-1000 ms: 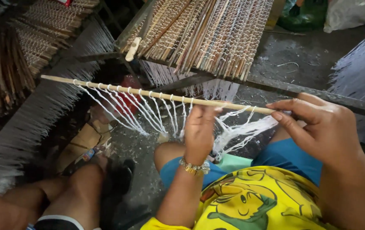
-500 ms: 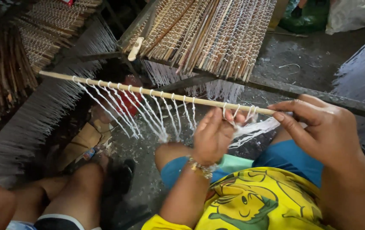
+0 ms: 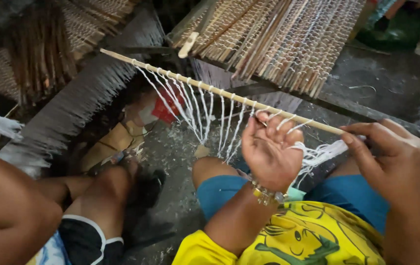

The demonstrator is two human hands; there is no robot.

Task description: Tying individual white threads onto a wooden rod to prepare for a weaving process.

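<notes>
Two hands work on one long thin stick (image 3: 219, 92) that has white strings (image 3: 205, 118) tied along it. Nearest to the camera is a yellow shirt (image 3: 288, 240) with blue shorts (image 3: 362, 196), and both arms reach out from there.

The right hand (image 3: 401, 162) is near the stick's close end. Its fingers (image 3: 367, 142) are bent and pinched shut on the stick, just where a loose bunch of white string hangs down.

The left hand (image 3: 271, 149) is in the middle, palm turned up, with a bead bracelet (image 3: 266, 192) on the wrist. Its fingers (image 3: 268, 122) are half curled, not closed tight, and they touch the stick from under it. A few white strings lie over the fingertips, so it looks like this hand is fixing a loop there.

Many loops are already on the stick, from the far end up to the left hand. Between the two hands the stick is mostly bare and the string there is loose. So it seems most of the tying is done and a short part is left.

Beside the person, another person's bare legs (image 3: 97, 196) rest on the dirty floor (image 3: 170, 152).

Farther away lies a mat of many sticks (image 3: 278, 39) already tied together with string.
</notes>
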